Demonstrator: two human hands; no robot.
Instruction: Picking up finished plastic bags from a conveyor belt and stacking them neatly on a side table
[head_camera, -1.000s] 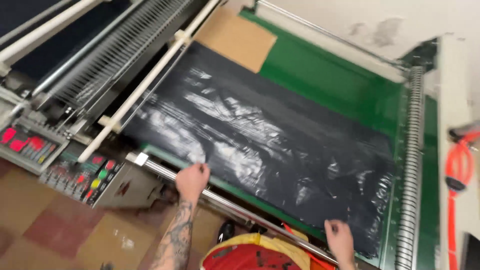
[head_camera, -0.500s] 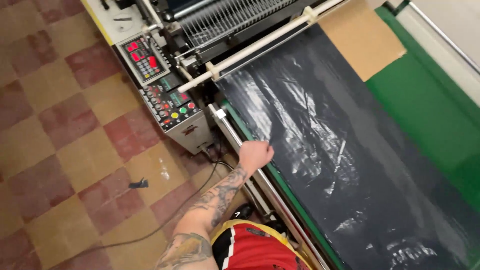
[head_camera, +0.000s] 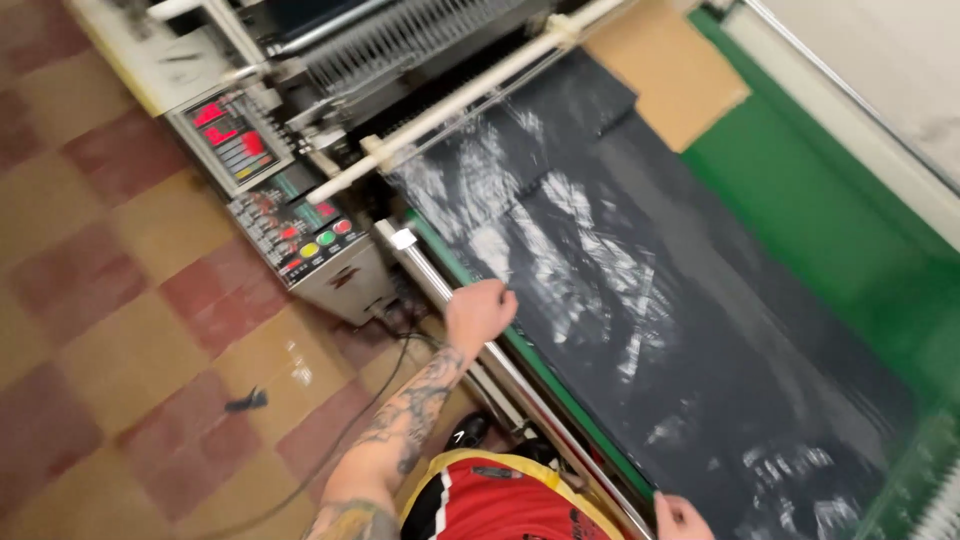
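A wide sheet of shiny black plastic film lies spread over a green machine table. My left hand is at the near edge of the film, fingers curled on the edge beside a metal rail. My right hand shows only partly at the bottom of the view, by the same near edge of the film; its fingers are cut off by the frame.
A control panel with red displays and coloured buttons stands left of the table. A white roller bar crosses the film's far end. A brown cardboard piece lies on the green surface. Cables trail on the checkered floor.
The view has swung between frames. My left hand stays at the film's near edge by the rail. My right hand, out of view half a second ago, shows again at the bottom.
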